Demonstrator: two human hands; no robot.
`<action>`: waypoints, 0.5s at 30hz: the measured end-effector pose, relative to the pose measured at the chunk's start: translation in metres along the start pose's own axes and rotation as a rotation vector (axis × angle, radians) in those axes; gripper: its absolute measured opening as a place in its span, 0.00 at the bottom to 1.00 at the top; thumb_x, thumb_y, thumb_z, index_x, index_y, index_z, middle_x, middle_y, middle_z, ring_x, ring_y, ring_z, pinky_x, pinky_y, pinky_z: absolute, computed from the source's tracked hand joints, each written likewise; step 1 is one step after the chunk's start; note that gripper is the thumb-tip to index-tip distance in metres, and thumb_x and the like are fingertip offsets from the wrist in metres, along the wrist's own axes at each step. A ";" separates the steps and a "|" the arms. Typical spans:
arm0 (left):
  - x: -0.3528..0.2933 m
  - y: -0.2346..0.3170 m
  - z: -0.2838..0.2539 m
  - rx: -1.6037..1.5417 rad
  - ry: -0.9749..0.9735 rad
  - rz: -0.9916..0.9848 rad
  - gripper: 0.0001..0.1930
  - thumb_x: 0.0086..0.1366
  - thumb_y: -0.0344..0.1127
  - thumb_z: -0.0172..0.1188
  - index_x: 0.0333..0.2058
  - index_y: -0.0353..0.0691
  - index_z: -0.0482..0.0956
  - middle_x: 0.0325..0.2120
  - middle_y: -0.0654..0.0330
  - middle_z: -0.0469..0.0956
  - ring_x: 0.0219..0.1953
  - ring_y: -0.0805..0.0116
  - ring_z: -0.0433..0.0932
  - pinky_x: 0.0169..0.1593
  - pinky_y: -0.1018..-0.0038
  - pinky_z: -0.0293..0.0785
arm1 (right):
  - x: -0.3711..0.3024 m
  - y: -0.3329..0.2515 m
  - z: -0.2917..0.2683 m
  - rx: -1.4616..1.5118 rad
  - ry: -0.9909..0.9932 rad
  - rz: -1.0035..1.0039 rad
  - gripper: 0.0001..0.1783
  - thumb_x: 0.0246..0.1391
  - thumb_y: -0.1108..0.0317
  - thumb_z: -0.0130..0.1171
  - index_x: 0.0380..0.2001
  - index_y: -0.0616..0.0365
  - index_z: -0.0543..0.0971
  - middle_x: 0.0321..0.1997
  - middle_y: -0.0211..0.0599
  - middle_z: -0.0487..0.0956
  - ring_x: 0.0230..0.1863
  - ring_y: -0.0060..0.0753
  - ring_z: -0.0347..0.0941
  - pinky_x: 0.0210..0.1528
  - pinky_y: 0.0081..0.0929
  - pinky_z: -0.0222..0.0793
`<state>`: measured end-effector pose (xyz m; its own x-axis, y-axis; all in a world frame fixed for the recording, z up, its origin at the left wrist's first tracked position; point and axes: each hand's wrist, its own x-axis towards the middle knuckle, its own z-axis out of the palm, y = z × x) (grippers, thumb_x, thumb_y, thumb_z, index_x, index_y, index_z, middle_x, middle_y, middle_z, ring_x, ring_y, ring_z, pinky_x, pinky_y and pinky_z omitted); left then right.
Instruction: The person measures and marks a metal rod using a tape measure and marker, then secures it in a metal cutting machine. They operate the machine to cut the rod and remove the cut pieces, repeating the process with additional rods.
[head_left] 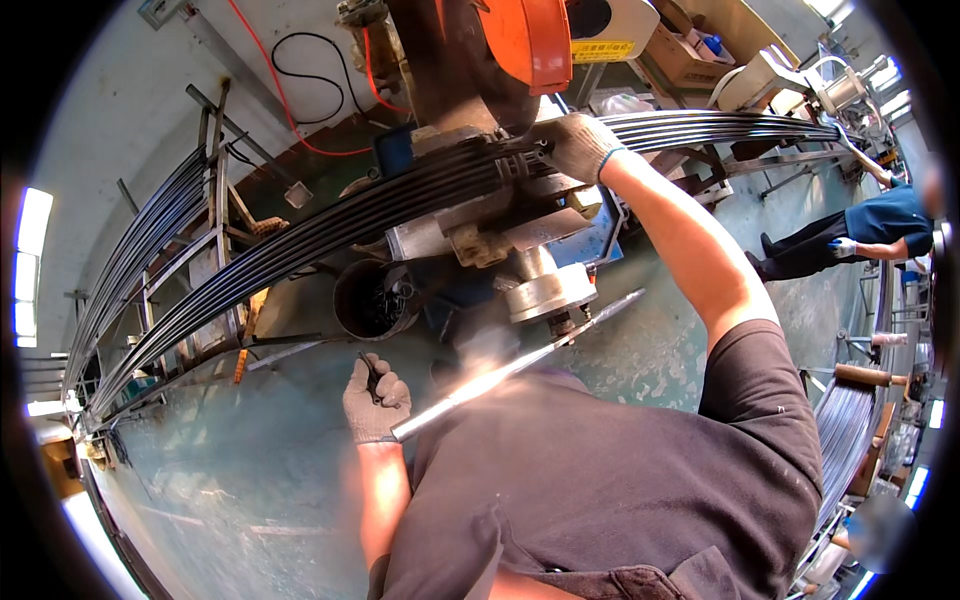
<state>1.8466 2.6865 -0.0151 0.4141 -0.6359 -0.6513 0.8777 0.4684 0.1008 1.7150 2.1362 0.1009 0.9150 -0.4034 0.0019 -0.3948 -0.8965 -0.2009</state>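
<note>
A bundle of long dark metal rods or tubes [330, 218] runs across the cutting machine. My gloved right hand [578, 148] lies on the bundle beside the machine's clamp, its fingers curled over; whether it grips the rods cannot be seen. Above hangs the orange saw guard [525, 45]. Lower left, my gloved left hand [377, 398] is closed around a small dark slim piece [374, 380], kind unclear. A shiny metal bar [500, 378] slants in front of my body, its near end close to the left hand, its other end by a round metal handwheel [548, 293].
A bucket of dark offcuts [375, 300] stands below the bundle. Metal racks [215, 240] carry the rods on the left. Another person [885, 228] stands at the far right beside more machinery. A cardboard box [690, 50] sits behind the saw.
</note>
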 end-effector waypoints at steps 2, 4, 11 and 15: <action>0.000 -0.001 0.001 0.023 0.015 0.014 0.14 0.86 0.46 0.63 0.49 0.41 0.85 0.36 0.60 0.84 0.23 0.73 0.66 0.24 0.74 0.62 | 0.004 -0.014 -0.006 -0.050 0.019 -0.023 0.23 0.69 0.63 0.60 0.63 0.38 0.91 0.50 0.54 0.92 0.53 0.62 0.90 0.61 0.51 0.84; -0.001 -0.001 0.008 0.048 0.044 0.030 0.14 0.87 0.46 0.62 0.49 0.41 0.85 0.36 0.60 0.84 0.23 0.73 0.66 0.24 0.74 0.62 | 0.004 -0.026 -0.015 -0.063 -0.066 -0.053 0.23 0.69 0.64 0.61 0.63 0.40 0.90 0.54 0.55 0.91 0.55 0.61 0.89 0.61 0.52 0.84; 0.003 -0.001 0.016 0.075 0.090 0.052 0.15 0.87 0.46 0.61 0.50 0.40 0.85 0.36 0.61 0.84 0.23 0.74 0.65 0.24 0.75 0.60 | 0.013 -0.017 -0.026 -0.117 -0.189 -0.013 0.20 0.70 0.69 0.58 0.61 0.54 0.88 0.60 0.57 0.90 0.60 0.64 0.87 0.62 0.50 0.84; 0.008 -0.002 0.016 0.102 0.098 0.031 0.14 0.87 0.45 0.62 0.49 0.39 0.86 0.35 0.61 0.83 0.23 0.75 0.62 0.25 0.75 0.59 | 0.029 -0.031 -0.020 -0.333 -0.216 -0.056 0.16 0.67 0.72 0.60 0.51 0.64 0.91 0.56 0.63 0.90 0.58 0.65 0.89 0.59 0.50 0.87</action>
<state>1.8523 2.6706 -0.0080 0.4199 -0.5567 -0.7167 0.8870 0.4190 0.1942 1.7518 2.1485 0.1270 0.9184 -0.3358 -0.2093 -0.3161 -0.9408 0.1222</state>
